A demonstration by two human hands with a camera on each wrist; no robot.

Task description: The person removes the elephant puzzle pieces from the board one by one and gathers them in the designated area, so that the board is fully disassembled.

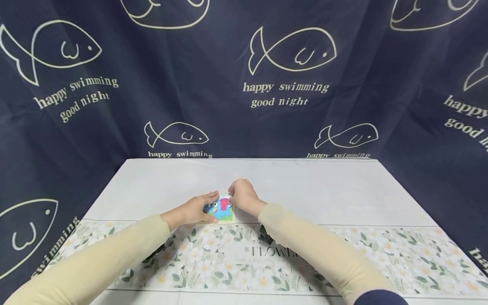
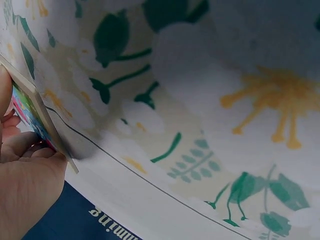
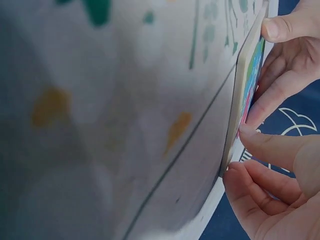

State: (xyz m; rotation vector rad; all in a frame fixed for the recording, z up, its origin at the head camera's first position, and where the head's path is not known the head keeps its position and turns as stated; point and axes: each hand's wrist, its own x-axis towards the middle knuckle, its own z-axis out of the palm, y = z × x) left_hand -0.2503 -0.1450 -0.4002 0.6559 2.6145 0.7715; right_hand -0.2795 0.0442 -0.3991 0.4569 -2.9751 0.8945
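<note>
puzzle board (image 1: 221, 210), a small square wooden one with a blue elephant picture and a pink piece on its face, lies flat on the desk (image 1: 328, 190), right at the line where the plain white cloth meets the flowered band (image 1: 228, 258). the left hand (image 1: 194, 209) rests on the board's left side, fingers (image 2: 22, 145) laid across the picture and thumb against the edge, so it seems to steady the board. the right hand (image 1: 242, 195) sits at the board's far right corner, fingers (image 3: 280, 87) curled over the picture and pressing on the pink piece (image 1: 225, 203); whether they pinch it or only push it i cannot tell. to do this well, i judge the left hand should hold the board flat against the desk while the right works the piece straight along its cut-out, not prying at an angle, since a tilted board could spill the other pieces.
</note>
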